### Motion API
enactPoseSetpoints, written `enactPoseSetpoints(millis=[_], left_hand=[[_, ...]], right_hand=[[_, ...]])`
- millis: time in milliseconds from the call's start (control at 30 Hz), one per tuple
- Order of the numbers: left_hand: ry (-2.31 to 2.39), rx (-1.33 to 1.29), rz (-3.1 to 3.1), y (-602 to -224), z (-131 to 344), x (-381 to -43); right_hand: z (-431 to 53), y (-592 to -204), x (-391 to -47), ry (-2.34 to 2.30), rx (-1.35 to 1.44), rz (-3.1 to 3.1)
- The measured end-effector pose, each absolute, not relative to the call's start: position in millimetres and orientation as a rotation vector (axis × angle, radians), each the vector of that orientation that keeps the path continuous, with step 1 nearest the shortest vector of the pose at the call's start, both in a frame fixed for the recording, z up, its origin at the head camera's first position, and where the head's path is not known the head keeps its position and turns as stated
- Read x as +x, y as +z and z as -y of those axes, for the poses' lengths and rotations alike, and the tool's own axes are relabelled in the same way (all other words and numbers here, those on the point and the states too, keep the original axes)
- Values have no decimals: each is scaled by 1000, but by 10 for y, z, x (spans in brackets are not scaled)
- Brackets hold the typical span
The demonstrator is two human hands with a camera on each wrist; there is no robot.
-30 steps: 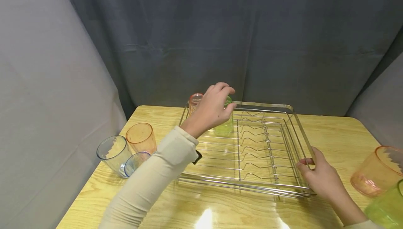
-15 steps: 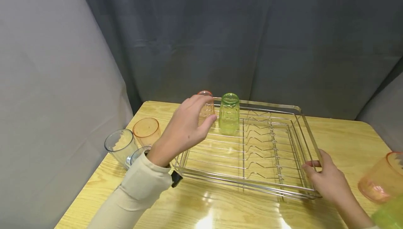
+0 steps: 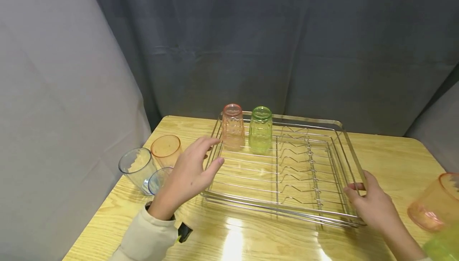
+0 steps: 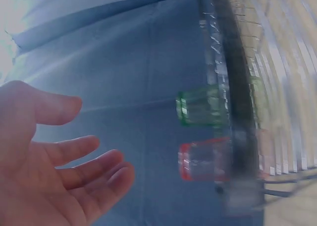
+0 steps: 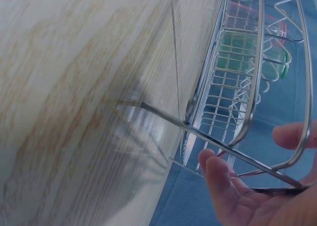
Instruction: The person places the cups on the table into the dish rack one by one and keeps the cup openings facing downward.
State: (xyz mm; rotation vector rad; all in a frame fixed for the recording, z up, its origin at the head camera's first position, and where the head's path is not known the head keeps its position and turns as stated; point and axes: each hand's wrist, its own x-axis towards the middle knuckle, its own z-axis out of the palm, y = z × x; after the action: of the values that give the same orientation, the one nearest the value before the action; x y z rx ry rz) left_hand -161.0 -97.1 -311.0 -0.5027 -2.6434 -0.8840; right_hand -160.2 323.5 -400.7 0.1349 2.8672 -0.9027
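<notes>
A wire dish rack [image 3: 276, 209] stands on the wooden table. In its back left part a pink glass [image 3: 233, 131] and a green glass [image 3: 260, 131] stand upside down side by side. My left hand [image 3: 190, 171], fingers parted and holding nothing, hovers by the rack's left side; the left wrist view shows the same empty hand [image 4: 74, 171]. My right hand [image 3: 374, 207] grips the rack's right rim near the front corner. Seen from the right wrist, its thumb and fingers [image 5: 218, 181] go round the metal bars.
Left of the rack stand an orange glass [image 3: 166, 151], a clear bluish glass [image 3: 134, 169] and a blue-rimmed glass [image 3: 157, 177], the last partly behind my left hand. On the right are another orange glass [image 3: 435, 203] and a yellow-green glass [image 3: 444, 243], cut off by the frame. A dark curtain [image 3: 229, 53] hangs behind.
My left hand has drawn back from the green glass, leftward and toward me, leaving both upturned glasses in full view. The right hand keeps its grip on the rack.
</notes>
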Motion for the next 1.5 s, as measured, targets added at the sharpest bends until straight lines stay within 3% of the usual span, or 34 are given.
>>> enactPoseSetpoints(millis=[367, 900, 1500], left_hand=[[-1041, -278, 2661, -3563, 1175, -1636], [-1296, -109, 2773, -4016, 1187, -1984], [-1497, 3, 2750, -4057, 1159, -2084]], right_hand=[[-3197, -4006, -1612, -911, 121, -2878], [-3132, -4024, -1600, -924, 118, -2872], [-3199, -3951, -1633, -884, 94, -2868]])
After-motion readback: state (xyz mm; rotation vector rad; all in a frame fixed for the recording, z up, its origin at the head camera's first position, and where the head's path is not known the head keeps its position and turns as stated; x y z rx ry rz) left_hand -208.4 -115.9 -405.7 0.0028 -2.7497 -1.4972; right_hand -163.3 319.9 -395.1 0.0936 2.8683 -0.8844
